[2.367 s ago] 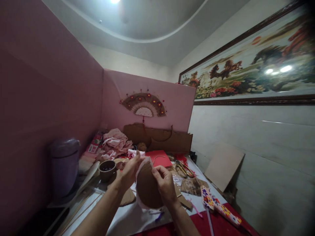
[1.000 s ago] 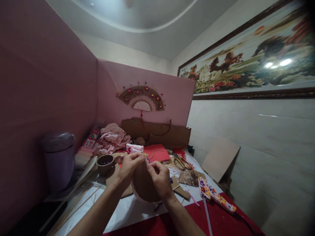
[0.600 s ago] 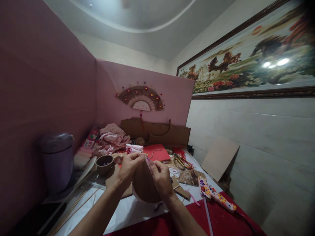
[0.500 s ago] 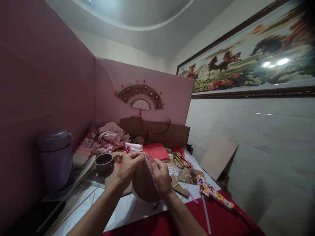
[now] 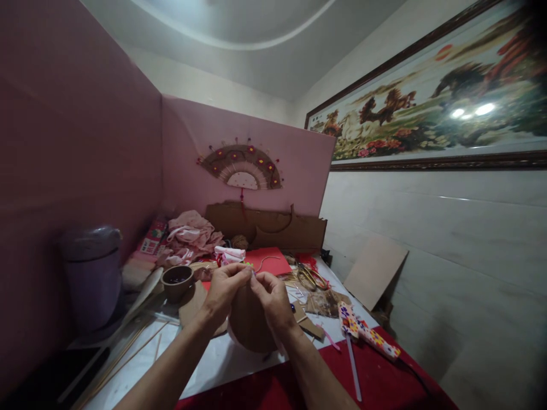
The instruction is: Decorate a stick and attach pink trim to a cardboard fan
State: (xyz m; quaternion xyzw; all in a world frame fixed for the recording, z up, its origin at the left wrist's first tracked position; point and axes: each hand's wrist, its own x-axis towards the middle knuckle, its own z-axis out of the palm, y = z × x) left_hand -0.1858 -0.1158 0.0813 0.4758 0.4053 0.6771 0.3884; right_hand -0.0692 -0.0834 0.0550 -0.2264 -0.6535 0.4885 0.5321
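Between my hands hangs a brown cardboard piece (image 5: 248, 322) with a rounded lower edge and a pale rim. My left hand (image 5: 224, 290) pinches its top edge, thumb and forefinger together. Close beside those fingertips, my right hand (image 5: 273, 299) is closed in a pinch on the same edge. A tiny bit of green shows just above the left fingertips; I cannot make out what it is. The fingers and the right hand cover much of the piece's upper and right sides.
A brown bowl (image 5: 177, 283) stands left of my hands. Red paper (image 5: 273, 261) and scissors (image 5: 311, 277) lie behind them. On the right is a flower-patterned glue gun (image 5: 370, 336) with a glue stick. Crumpled pink cloth (image 5: 194, 236) is heaped at the back, below a decorated fan (image 5: 241, 165).
My right hand has moved up and left along the piece's edge, closer to my left fingertips. The pinkish edging visible between the hands before is now mostly covered. The view has shifted slightly.
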